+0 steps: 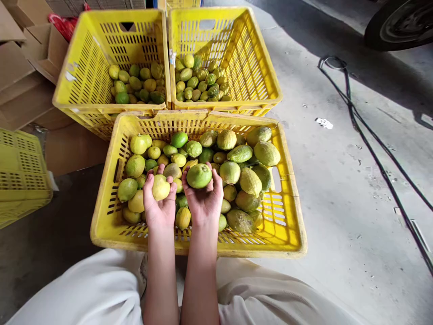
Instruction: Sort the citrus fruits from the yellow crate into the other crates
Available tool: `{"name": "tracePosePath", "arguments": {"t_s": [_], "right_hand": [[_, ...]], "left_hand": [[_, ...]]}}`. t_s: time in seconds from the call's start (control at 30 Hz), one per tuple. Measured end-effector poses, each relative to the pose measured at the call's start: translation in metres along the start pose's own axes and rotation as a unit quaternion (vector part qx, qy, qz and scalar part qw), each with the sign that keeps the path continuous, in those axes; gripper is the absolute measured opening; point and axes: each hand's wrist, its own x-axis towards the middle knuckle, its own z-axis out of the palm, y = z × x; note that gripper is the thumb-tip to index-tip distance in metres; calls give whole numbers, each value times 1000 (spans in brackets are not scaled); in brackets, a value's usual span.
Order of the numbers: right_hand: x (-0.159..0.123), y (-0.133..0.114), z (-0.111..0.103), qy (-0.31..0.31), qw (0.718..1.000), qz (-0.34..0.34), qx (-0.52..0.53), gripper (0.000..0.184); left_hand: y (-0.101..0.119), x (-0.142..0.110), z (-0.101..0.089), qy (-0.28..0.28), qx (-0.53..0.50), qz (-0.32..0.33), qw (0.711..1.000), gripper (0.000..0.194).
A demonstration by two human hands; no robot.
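Observation:
My left hand [158,205] is closed around a pale yellow lemon [160,187], palm up. Beside it, my right hand [204,201] cups a larger green lemon [199,176], fingers curled about its sides. Both are held above a yellow plastic crate [299,234] full of green and yellow lemons of mixed sizes. Some of those fruits lie hidden under my hands and forearms. Large rough-skinned fruits, such as a yellow-green one [251,181], are gathered on the crate's right side, and smaller ones toward its left.
Behind stand two yellow crates, the left one [67,97] with lemons and the right one [267,85] with striped green-yellow fruits. Cardboard boxes [20,85] and another crate [23,176] are at left. A black cable [372,167] crosses the floor near a wheel [402,25].

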Motion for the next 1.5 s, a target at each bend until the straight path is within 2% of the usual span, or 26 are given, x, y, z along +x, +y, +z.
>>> {"name": "tracePosePath", "arguments": {"t_s": [0.1, 0.23, 0.3, 0.4, 0.57, 0.67, 0.77, 0.87, 0.97, 1.07, 1.13, 1.2, 1.33, 1.5], "right_hand": [[-3, -2, 3, 9, 999, 17, 49, 17], [-6, -5, 3, -23, 996, 38, 79, 29], [-5, -5, 1, -55, 995, 30, 76, 32], [-1, -5, -4, -76, 994, 4, 74, 27], [4, -2, -7, -66, 996, -33, 55, 21], [4, -1, -6, -62, 997, -38, 34, 21], [3, 0, -5, -38, 999, 6, 11, 20], [2, 1, -3, -3, 1000, 30, 5, 24], [4, 3, -3, 8, 1000, 7, -4, 28], [6, 6, -5, -4, 1000, -20, -11, 25], [5, 6, -6, -11, 1000, -23, -13, 25], [2, 6, -5, -17, 999, -20, -22, 28], [-4, 3, 0, -24, 999, -25, -26, 26], [-4, 0, -1, -24, 999, 8, -41, 35]], "left_hand": [[0, 2, 2, 34, -17, 6, 999, 14], [-1, 4, 2, 80, -48, 8, 996, 15], [-1, 4, 1, 71, -54, -1, 996, 14], [0, 3, 0, 39, -68, -25, 997, 13], [3, 1, 5, -9, -128, -79, 989, 10], [5, 1, 8, 16, -136, -93, 986, 22], [7, 1, 7, 41, -130, -114, 984, 29], [10, 0, 6, 34, -126, -136, 982, 31], [13, -3, 9, 23, -120, -149, 981, 30], [14, -5, 16, 60, -108, -142, 982, 29], [13, -7, 21, 96, -96, -134, 982, 24], [11, -8, 24, 108, -75, -134, 982, 19], [9, -9, 23, 86, -24, -129, 988, 21], [11, -5, 14, 24, -48, -136, 989, 38]]}}
